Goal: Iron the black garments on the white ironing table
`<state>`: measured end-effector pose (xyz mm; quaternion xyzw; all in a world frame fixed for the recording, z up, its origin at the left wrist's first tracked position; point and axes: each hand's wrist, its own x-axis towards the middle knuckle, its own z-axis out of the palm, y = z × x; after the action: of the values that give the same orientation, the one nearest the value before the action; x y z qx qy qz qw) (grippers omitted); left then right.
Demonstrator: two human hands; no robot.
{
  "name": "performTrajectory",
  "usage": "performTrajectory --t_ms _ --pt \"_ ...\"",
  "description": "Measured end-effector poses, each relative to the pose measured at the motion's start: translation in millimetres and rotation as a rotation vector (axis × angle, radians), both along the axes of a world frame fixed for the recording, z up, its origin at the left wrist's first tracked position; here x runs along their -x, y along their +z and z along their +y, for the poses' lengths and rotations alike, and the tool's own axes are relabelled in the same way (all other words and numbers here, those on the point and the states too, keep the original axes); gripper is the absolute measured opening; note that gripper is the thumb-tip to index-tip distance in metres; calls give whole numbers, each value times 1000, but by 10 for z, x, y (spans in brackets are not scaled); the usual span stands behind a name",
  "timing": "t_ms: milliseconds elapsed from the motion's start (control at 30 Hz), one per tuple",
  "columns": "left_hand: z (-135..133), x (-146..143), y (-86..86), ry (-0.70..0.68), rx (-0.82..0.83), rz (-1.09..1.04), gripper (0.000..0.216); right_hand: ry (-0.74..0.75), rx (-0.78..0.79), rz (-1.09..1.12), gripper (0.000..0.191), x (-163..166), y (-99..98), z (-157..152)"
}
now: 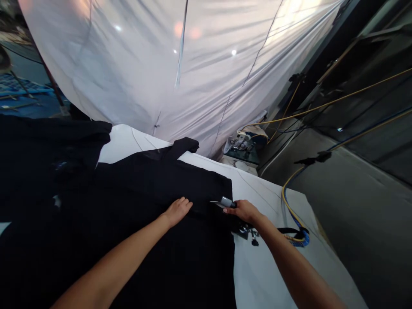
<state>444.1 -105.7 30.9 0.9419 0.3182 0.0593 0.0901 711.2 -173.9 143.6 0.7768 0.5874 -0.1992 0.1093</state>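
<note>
A black garment [154, 193] lies spread over a white padded table [267, 266]. My left hand [178, 210] rests flat on the black cloth, fingers together and stretched out, holding nothing. My right hand [245, 211] is closed round a small grey tool [222, 202] with a pale tip, held at the right edge of the garment. A cable with blue and yellow wrap [298, 234] runs from below my right wrist across the table to the right. Small metal parts [247, 232] hang under that wrist.
A large white sheet [180, 64] hangs behind the table. More dark cloth [45, 150] is piled at the left. A machine [244, 143] stands beyond the table's far right corner. Yellow and blue hoses [337, 101] cross the grey floor on the right.
</note>
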Motion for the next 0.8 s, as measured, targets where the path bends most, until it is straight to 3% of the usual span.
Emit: performTrajectory --t_ms 100,200,367,567,667,800 --pt "-116 177 -28 -75 2 -55 36 72 10 24 69 51 143 -31" --pt "-248 280 -135 -40 54 -100 41 172 27 31 68 222 178 -49" --pt "-369 412 -249 52 130 -292 39 260 49 -5 66 661 -56 -4" --pt "-155 940 -190 427 81 -182 34 247 51 5 70 945 -292 188" --pt "-15 1148 -166 432 127 -78 37 304 46 19 73 1020 -303 261" --pt "52 1223 -154 405 149 0 43 339 37 23 75 1208 -303 316"
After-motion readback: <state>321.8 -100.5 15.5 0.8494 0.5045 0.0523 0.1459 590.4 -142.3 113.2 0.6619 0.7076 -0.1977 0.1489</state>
